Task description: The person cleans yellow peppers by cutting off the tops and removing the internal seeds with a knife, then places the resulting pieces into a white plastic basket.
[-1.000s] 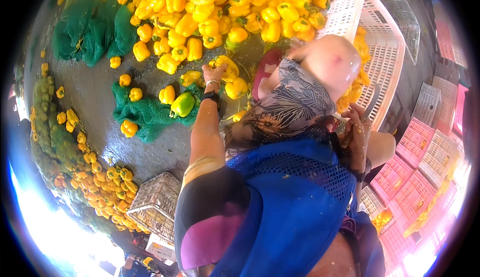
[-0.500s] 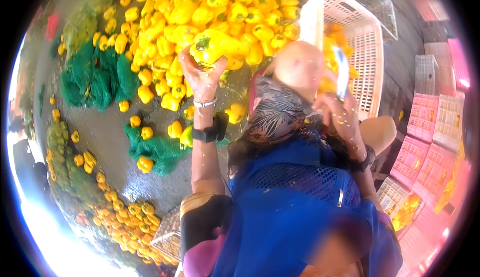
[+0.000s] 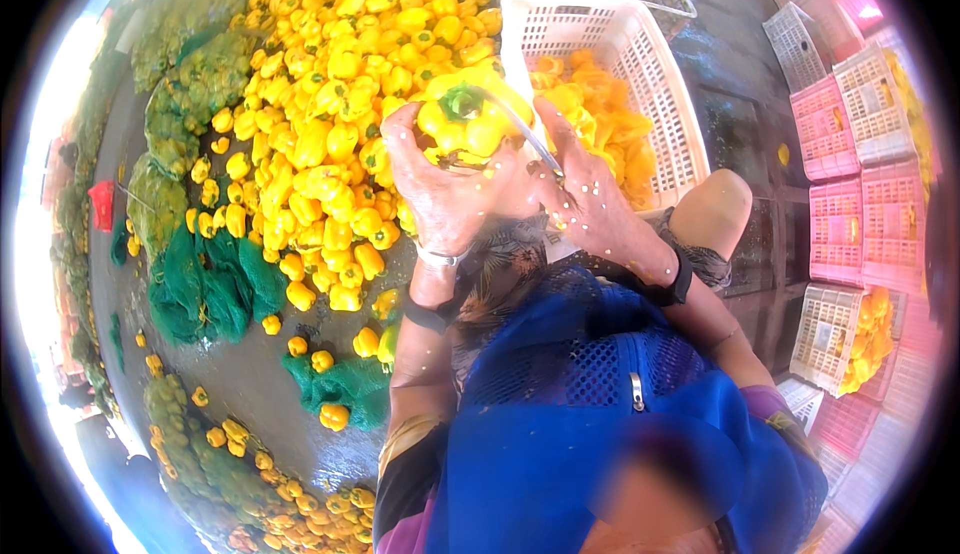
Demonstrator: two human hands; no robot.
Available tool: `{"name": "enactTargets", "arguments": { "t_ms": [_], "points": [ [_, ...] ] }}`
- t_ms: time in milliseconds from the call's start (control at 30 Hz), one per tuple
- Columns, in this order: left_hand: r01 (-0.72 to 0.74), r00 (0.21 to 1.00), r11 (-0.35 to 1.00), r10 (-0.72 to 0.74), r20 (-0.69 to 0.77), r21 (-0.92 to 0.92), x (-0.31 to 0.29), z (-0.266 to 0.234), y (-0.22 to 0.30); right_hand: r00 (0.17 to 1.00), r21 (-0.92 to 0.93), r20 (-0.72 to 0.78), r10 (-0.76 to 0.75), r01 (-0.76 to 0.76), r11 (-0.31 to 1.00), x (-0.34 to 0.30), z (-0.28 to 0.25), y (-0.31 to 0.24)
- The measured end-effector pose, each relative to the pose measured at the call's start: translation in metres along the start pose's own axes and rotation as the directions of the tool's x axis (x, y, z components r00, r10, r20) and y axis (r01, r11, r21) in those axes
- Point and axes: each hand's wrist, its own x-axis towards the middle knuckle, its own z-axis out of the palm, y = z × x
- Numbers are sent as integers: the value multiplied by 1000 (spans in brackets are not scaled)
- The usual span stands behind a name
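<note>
My left hand (image 3: 437,189) is wrapped around a yellow bell pepper (image 3: 484,135), its green stem end turned up toward me. In my right hand (image 3: 603,206) is a knife (image 3: 537,142), with the blade lying against the pepper near the stem. Both hands meet at the pepper, and part of the fingers is hidden beneath it. Small pale seeds stick to the skin of my hands. Just beyond the hands spreads a large heap of yellow bell peppers (image 3: 330,139).
A white plastic crate (image 3: 668,104) with cut yellow pepper pieces (image 3: 622,144) stands right of the heap. Green netting (image 3: 215,289) lies on the wet floor at left, near filled net sacks (image 3: 175,119). Pink crates (image 3: 835,224) are stacked at far right.
My left hand has brought the pepper closer, off the heap. My right hand has raised the knife from beside my knee to the pepper. The view has shifted to the right.
</note>
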Motion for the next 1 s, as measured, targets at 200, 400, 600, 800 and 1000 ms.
{"name": "enactTargets", "arguments": {
  "t_ms": [200,400,600,800,1000],
  "points": [
    [9,1000,994,-12,28,105,-13,29,8,992,-70,-125,-8,0,998,-12,-8,23],
    [-261,957,959,242,160,107,-29,57,-2,978,-71,-181,-100,88,994,-16,-17,50],
    [-174,938,984,157,310,28,-27,77,-2,989,-26,-148,6,-10,1000,-21,-24,94],
    [371,915,753,-195,354,-544,-6,92,18,905,402,53,422,-406,821,-64,-10,161],
    [520,830,638,-220,513,-567,-32,106,-22,824,956,233,516,-292,34,-43,-54,118]
  ]
}}
